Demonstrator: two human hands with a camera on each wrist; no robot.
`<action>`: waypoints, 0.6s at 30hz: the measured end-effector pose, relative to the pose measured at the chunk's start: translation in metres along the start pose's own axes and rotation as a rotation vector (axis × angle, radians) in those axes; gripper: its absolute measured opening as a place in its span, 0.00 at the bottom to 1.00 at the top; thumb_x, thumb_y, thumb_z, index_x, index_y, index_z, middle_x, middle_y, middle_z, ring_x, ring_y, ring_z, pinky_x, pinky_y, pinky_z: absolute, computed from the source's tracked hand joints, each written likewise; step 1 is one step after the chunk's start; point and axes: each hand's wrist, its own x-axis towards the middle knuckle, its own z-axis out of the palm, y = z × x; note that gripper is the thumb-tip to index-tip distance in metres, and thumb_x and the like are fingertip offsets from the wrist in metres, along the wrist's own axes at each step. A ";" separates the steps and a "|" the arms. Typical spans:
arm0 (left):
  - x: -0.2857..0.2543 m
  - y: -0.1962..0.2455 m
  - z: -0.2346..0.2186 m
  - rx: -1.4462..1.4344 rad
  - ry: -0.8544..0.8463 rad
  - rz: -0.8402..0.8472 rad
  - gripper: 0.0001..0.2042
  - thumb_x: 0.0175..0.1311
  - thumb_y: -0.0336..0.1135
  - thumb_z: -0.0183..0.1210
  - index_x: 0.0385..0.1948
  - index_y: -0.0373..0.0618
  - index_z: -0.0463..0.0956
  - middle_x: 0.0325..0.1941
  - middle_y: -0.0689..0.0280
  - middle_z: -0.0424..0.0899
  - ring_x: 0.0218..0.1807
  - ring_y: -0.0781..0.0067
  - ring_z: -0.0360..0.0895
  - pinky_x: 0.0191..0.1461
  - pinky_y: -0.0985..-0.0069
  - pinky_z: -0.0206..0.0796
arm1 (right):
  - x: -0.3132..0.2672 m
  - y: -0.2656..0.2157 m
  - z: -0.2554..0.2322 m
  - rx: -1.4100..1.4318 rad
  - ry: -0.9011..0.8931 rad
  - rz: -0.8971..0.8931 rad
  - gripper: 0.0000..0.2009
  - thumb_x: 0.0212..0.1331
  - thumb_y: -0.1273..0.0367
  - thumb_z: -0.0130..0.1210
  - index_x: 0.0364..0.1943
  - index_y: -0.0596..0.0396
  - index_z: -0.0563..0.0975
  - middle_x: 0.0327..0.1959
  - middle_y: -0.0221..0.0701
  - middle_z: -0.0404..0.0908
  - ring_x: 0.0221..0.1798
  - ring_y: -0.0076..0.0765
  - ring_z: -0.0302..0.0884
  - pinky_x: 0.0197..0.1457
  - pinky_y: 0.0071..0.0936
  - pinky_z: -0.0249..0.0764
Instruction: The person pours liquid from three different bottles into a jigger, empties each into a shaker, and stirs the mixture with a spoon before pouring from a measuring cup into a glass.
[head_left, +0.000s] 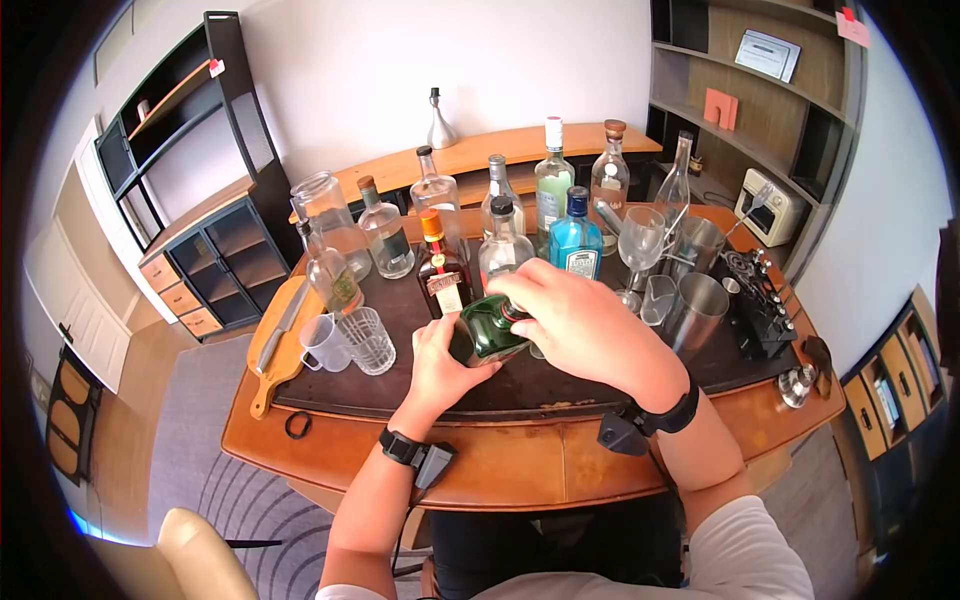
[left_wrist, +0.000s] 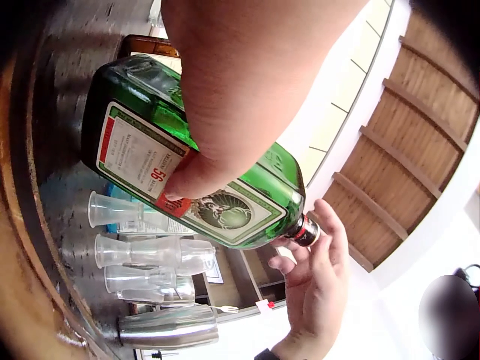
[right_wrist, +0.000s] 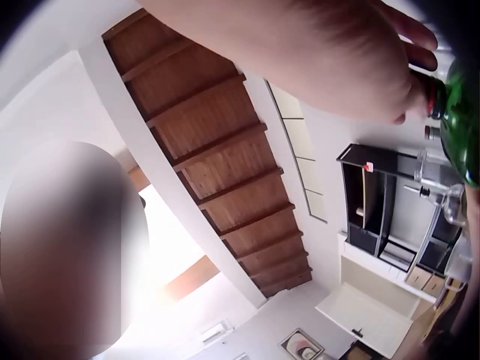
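A green glass liquor bottle (head_left: 488,338) with a white label (left_wrist: 142,154) is held over the dark mat in front of me, tilted. My left hand (head_left: 438,368) grips its body, the thumb lying across the label in the left wrist view. At the other end, the fingers and thumb of my right hand (head_left: 580,318) pinch the small dark cap (left_wrist: 306,231) on the neck. Just behind are a brown bottle with an orange cap (head_left: 440,270), a clear bottle with a black cap (head_left: 505,245) and a blue bottle (head_left: 577,245).
To the left, a knife (head_left: 283,325) lies on a wooden cutting board (head_left: 262,390), beside a clear pitcher (head_left: 325,342) and a textured glass (head_left: 370,345). Metal shaker cups (head_left: 697,312), a wine glass (head_left: 640,240) and a black rack (head_left: 762,310) stand right. Several more bottles line the back.
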 end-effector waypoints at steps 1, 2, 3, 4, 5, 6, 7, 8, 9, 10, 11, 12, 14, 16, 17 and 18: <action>0.001 -0.002 0.001 -0.019 -0.008 -0.001 0.39 0.38 0.40 0.81 0.57 0.43 0.75 0.45 0.62 0.81 0.51 0.59 0.77 0.63 0.62 0.59 | -0.001 0.004 0.004 0.001 -0.010 -0.008 0.12 0.64 0.62 0.63 0.44 0.53 0.78 0.39 0.40 0.82 0.40 0.53 0.85 0.42 0.45 0.81; 0.001 0.000 0.002 -0.007 0.002 0.000 0.39 0.38 0.40 0.81 0.57 0.43 0.75 0.45 0.62 0.81 0.51 0.59 0.77 0.63 0.62 0.60 | 0.000 0.005 0.004 0.003 -0.019 -0.014 0.12 0.64 0.62 0.63 0.44 0.54 0.78 0.39 0.40 0.82 0.40 0.53 0.85 0.42 0.45 0.81; 0.000 0.002 0.002 0.006 0.010 0.001 0.38 0.38 0.40 0.81 0.57 0.43 0.75 0.45 0.62 0.81 0.52 0.59 0.77 0.63 0.62 0.60 | 0.002 0.003 0.002 -0.052 -0.084 0.065 0.12 0.64 0.63 0.63 0.44 0.53 0.77 0.38 0.39 0.81 0.40 0.52 0.84 0.42 0.45 0.80; -0.001 0.003 0.002 0.018 0.017 0.002 0.38 0.38 0.40 0.81 0.57 0.43 0.75 0.46 0.62 0.81 0.52 0.59 0.76 0.63 0.61 0.60 | 0.007 -0.002 -0.002 -0.106 -0.149 0.145 0.11 0.64 0.64 0.64 0.45 0.53 0.77 0.38 0.38 0.80 0.40 0.52 0.83 0.42 0.44 0.79; -0.001 0.002 0.003 0.004 0.005 0.003 0.38 0.38 0.40 0.81 0.57 0.43 0.75 0.46 0.62 0.81 0.52 0.59 0.76 0.63 0.61 0.60 | 0.010 -0.004 -0.004 -0.160 -0.215 0.224 0.11 0.64 0.65 0.64 0.45 0.53 0.77 0.38 0.37 0.79 0.40 0.51 0.82 0.43 0.43 0.78; -0.001 -0.002 0.004 -0.010 -0.005 0.004 0.38 0.38 0.40 0.81 0.57 0.43 0.75 0.45 0.62 0.81 0.52 0.59 0.76 0.63 0.61 0.60 | 0.007 0.000 -0.001 -0.046 -0.139 0.125 0.11 0.64 0.65 0.64 0.45 0.54 0.77 0.37 0.37 0.79 0.40 0.51 0.82 0.42 0.44 0.78; 0.000 -0.005 0.003 -0.024 -0.012 0.005 0.38 0.38 0.40 0.81 0.57 0.43 0.75 0.45 0.62 0.81 0.52 0.59 0.76 0.63 0.61 0.60 | 0.002 0.007 0.006 0.065 -0.062 0.022 0.12 0.64 0.65 0.64 0.44 0.54 0.77 0.37 0.38 0.79 0.39 0.52 0.82 0.42 0.44 0.78; 0.001 -0.006 0.002 -0.038 -0.018 0.004 0.38 0.38 0.40 0.81 0.58 0.43 0.75 0.45 0.62 0.81 0.52 0.58 0.76 0.63 0.61 0.60 | 0.000 0.012 0.011 0.176 0.014 -0.081 0.12 0.64 0.65 0.64 0.44 0.55 0.76 0.36 0.38 0.79 0.39 0.53 0.82 0.42 0.44 0.78; 0.001 -0.007 0.002 -0.053 -0.025 0.001 0.38 0.38 0.40 0.81 0.58 0.43 0.75 0.45 0.62 0.81 0.52 0.58 0.76 0.64 0.61 0.60 | -0.001 0.014 0.014 0.142 0.022 -0.058 0.13 0.64 0.64 0.64 0.43 0.55 0.76 0.35 0.38 0.79 0.38 0.53 0.82 0.41 0.44 0.78; 0.001 -0.008 0.002 -0.068 -0.031 -0.002 0.38 0.38 0.40 0.81 0.58 0.44 0.75 0.45 0.62 0.81 0.52 0.58 0.76 0.64 0.61 0.60 | -0.001 0.014 0.016 0.108 0.030 -0.036 0.13 0.64 0.63 0.65 0.43 0.56 0.75 0.34 0.38 0.79 0.37 0.53 0.82 0.40 0.45 0.78; 0.001 -0.008 0.002 -0.084 -0.042 -0.025 0.38 0.38 0.40 0.81 0.58 0.44 0.75 0.45 0.62 0.81 0.52 0.58 0.76 0.64 0.61 0.60 | -0.001 0.013 0.017 0.076 0.040 -0.013 0.14 0.64 0.61 0.65 0.42 0.56 0.75 0.33 0.38 0.80 0.36 0.54 0.82 0.39 0.45 0.78; 0.002 -0.009 0.003 -0.099 -0.053 -0.048 0.38 0.39 0.39 0.81 0.58 0.44 0.75 0.45 0.62 0.81 0.52 0.58 0.76 0.65 0.61 0.60 | 0.001 0.009 0.018 0.026 0.019 0.024 0.15 0.64 0.61 0.65 0.42 0.56 0.75 0.32 0.38 0.80 0.35 0.54 0.82 0.39 0.45 0.78; 0.001 -0.010 0.003 -0.102 -0.055 -0.057 0.38 0.39 0.39 0.81 0.57 0.44 0.75 0.45 0.62 0.81 0.52 0.58 0.76 0.64 0.61 0.62 | 0.003 0.002 0.017 -0.075 -0.021 0.099 0.15 0.64 0.60 0.65 0.41 0.55 0.74 0.31 0.37 0.80 0.34 0.53 0.82 0.37 0.46 0.78; 0.000 -0.009 0.002 -0.079 -0.037 -0.031 0.37 0.39 0.37 0.81 0.57 0.44 0.75 0.45 0.62 0.82 0.52 0.57 0.78 0.63 0.60 0.66 | 0.004 0.001 0.016 -0.045 0.025 0.018 0.14 0.64 0.61 0.64 0.40 0.55 0.74 0.31 0.38 0.81 0.34 0.52 0.82 0.36 0.45 0.77; 0.003 -0.006 -0.001 -0.141 -0.053 -0.032 0.36 0.40 0.35 0.81 0.56 0.43 0.75 0.47 0.61 0.83 0.52 0.59 0.80 0.63 0.62 0.69 | 0.005 0.001 0.016 -0.030 0.049 -0.022 0.13 0.65 0.62 0.64 0.40 0.55 0.73 0.31 0.38 0.81 0.34 0.52 0.82 0.36 0.45 0.77; 0.007 0.000 -0.007 -0.204 -0.069 -0.033 0.35 0.41 0.34 0.81 0.55 0.42 0.76 0.49 0.60 0.84 0.53 0.62 0.82 0.62 0.64 0.71 | 0.006 0.002 0.017 -0.016 0.067 -0.048 0.13 0.65 0.62 0.63 0.40 0.54 0.73 0.30 0.38 0.81 0.34 0.51 0.82 0.35 0.45 0.77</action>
